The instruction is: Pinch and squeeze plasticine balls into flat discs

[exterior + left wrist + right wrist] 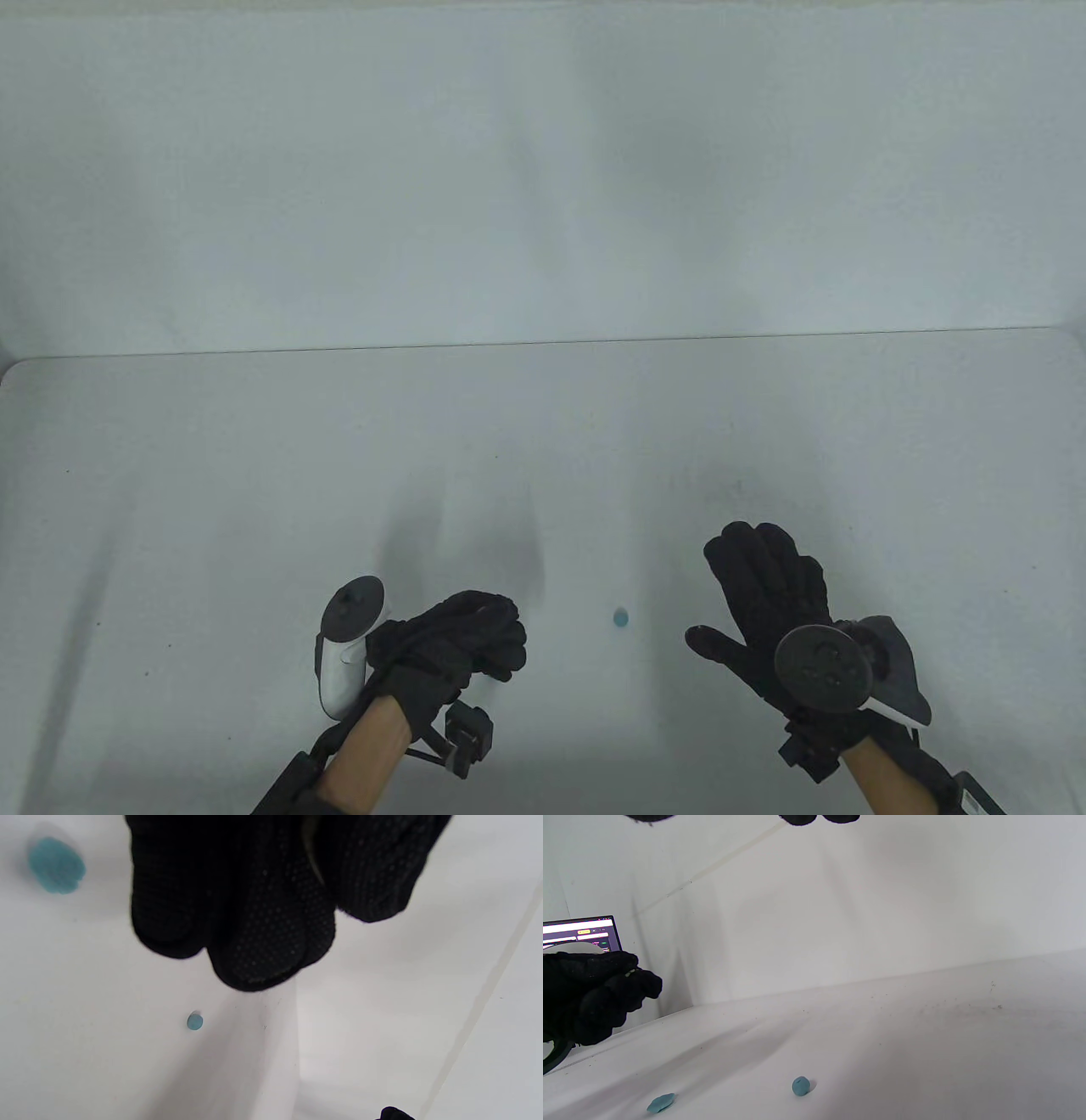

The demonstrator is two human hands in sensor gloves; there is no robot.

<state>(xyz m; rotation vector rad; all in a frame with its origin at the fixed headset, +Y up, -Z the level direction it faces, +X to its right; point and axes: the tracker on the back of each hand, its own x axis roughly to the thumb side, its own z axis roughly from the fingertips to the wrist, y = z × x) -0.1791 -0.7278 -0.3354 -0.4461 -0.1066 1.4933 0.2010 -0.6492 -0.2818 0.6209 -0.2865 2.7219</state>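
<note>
Left hand: I read it as clenched, fingers curled tight. The right wrist view shows a pale sliver between the fingertips, so it may be pinching something; I cannot tell what.
Right hand: released, fingers straight and spread, palm down, holding nothing, raised off the surface.
Ball: blue plasticine, still round, alone on the surface between my two hands, nearer the right thumb, touching neither.
Disc: blue, already flattened, lying on the surface beside the ball toward the left hand, apart from it; hidden under that hand in the table view.
Laptop: screen lit, beyond the left hand.
Risk, rolling: I judge a glancing fingertip would send the ball skidding away before I pinch it.
Risk, sticking: squeezed plasticine may cling to the glove fabric and tear on release.
Risk, left hand: lowering it blind could mash the finished disc.
</note>
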